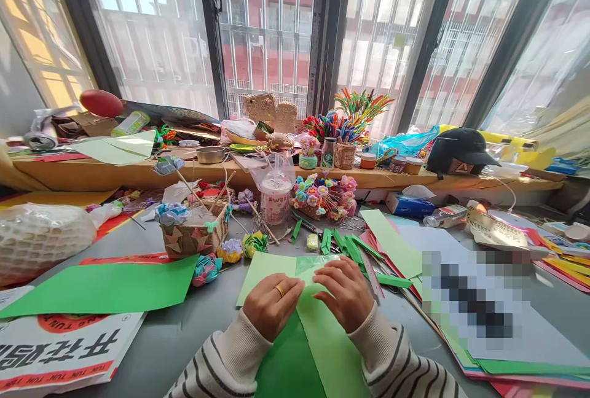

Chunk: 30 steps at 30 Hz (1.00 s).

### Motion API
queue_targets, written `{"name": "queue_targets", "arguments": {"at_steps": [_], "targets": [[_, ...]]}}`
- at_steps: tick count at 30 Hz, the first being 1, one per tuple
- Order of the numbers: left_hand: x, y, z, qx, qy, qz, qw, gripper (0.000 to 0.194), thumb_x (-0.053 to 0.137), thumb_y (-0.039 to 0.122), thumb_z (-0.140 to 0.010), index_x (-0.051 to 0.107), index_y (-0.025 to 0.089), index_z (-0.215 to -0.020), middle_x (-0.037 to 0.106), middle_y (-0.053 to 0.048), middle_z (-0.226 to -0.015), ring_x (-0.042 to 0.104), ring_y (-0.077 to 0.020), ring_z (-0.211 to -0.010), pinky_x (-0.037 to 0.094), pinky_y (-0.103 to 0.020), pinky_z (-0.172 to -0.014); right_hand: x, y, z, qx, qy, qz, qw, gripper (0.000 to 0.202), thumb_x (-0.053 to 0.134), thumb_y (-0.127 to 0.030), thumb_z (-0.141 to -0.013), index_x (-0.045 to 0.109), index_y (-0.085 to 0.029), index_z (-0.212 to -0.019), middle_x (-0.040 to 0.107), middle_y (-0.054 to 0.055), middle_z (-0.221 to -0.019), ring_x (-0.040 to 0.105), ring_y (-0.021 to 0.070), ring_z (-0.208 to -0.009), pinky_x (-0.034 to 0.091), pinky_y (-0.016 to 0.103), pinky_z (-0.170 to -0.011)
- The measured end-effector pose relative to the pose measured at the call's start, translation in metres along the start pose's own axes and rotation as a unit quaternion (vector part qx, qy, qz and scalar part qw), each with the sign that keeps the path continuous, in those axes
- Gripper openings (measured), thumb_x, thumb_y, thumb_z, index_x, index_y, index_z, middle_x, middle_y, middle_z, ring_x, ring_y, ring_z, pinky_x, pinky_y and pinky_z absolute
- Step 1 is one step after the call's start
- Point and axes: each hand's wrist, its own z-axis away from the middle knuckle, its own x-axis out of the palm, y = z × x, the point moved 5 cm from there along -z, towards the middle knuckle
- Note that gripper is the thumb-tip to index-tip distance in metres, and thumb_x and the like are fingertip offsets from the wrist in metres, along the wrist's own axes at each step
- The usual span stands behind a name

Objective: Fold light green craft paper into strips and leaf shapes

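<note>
Dark green paper (286, 361) is lying nearest you, beside plain, straight-edged pale green paper (334, 349), both resting on the grey worktop (184, 330), on your side of the clear, pink-printed plastic cup (275, 201). Your left hand (270, 306) is pressing its fingers together over the paper; whether they are pinching it, you cannot tell. Your right hand (345, 290) is spreading curved fingers. Light, even pressure should be helping you avoid wrinkles.
</note>
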Motion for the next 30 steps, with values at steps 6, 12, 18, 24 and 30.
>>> {"name": "queue_targets", "arguments": {"at_steps": [6, 12, 18, 24, 30], "targets": [[-0.002, -0.001, 0.0, 0.008, -0.01, 0.02, 1.0, 0.018, 0.05, 0.01, -0.067, 0.057, 0.015, -0.083, 0.065, -0.002, -0.072, 0.057, -0.0136, -0.065, 0.047, -0.026, -0.061, 0.004, -0.001, 0.0, 0.001, 0.009, 0.03, 1.0, 0.016, 0.044, -0.014, -0.073, 0.055, -0.02, -0.064, 0.058, -0.003, -0.061, 0.048, 0.0115, -0.069, 0.028, 0.035, -0.083], [-0.002, -0.008, 0.003, -0.016, 0.005, 0.017, 1.0, 0.018, 0.053, 0.011, -0.066, 0.057, 0.015, -0.083, 0.066, -0.002, -0.073, 0.057, -0.0127, -0.065, 0.047, -0.024, -0.062, -0.001, 0.005, 0.001, 0.01, 0.027, 0.057, 0.998, 0.017, 0.043, -0.013, -0.074, 0.055, -0.019, -0.063, 0.059, -0.002, -0.061, 0.048, 0.012, -0.068, 0.028, 0.035, -0.082], [0.001, -0.004, -0.003, -0.046, -0.032, 0.017, 0.998, 0.017, 0.051, 0.014, -0.067, 0.056, 0.016, -0.082, 0.063, -0.002, -0.071, 0.056, -0.0129, -0.066, 0.046, -0.026, -0.062, 0.003, 0.0, 0.003, -0.011, 0.019, 0.073, 0.997, 0.016, 0.044, -0.009, -0.073, 0.055, -0.019, -0.066, 0.059, -0.003, -0.063, 0.048, 0.0124, -0.071, 0.027, 0.037, -0.084], [0.011, 0.006, -0.003, -0.022, -0.069, 0.02, 0.997, 0.011, 0.047, 0.012, -0.07, 0.055, 0.014, -0.076, 0.06, -0.002, -0.064, 0.054, -0.0124, -0.061, 0.046, -0.025, -0.058, 0.01, -0.014, 0.004, -0.041, 0.002, 0.064, 0.997, 0.016, 0.043, -0.009, -0.073, 0.054, -0.019, -0.067, 0.059, -0.003, -0.065, 0.048, 0.0122, -0.071, 0.026, 0.039, -0.085], [0.012, 0.006, 0.0, -0.011, -0.066, 0.024, 0.997, 0.014, 0.047, 0.01, -0.069, 0.054, 0.013, -0.08, 0.06, -0.002, -0.067, 0.053, -0.0134, -0.061, 0.046, -0.026, -0.057, 0.011, -0.015, 0.005, -0.037, 0.008, 0.064, 0.997, 0.016, 0.043, -0.01, -0.073, 0.054, -0.019, -0.067, 0.059, -0.003, -0.065, 0.048, 0.0121, -0.072, 0.026, 0.039, -0.085]]}}
